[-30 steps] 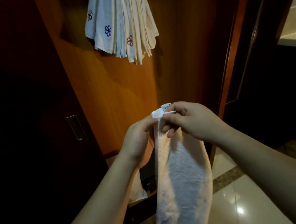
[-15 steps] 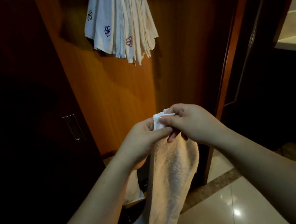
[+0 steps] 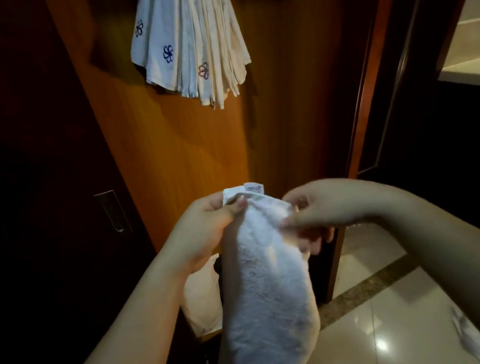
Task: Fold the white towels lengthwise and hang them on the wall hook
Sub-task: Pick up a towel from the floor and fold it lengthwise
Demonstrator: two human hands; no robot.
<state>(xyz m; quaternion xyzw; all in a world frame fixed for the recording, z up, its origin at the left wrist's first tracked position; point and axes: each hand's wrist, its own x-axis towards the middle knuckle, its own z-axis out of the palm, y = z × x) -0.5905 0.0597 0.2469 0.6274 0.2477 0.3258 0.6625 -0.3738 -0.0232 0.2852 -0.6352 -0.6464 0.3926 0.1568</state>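
We are pinching the folded white terry towel (image 3: 264,287) near its top: left hand (image 3: 206,233) gripping the left corner, right hand (image 3: 324,209) the right edge.

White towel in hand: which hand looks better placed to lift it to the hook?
Left, probably. The left hand pinches the white towel at its top corner by the label, below the hung towels. The right hand only grips its side edge lower down.
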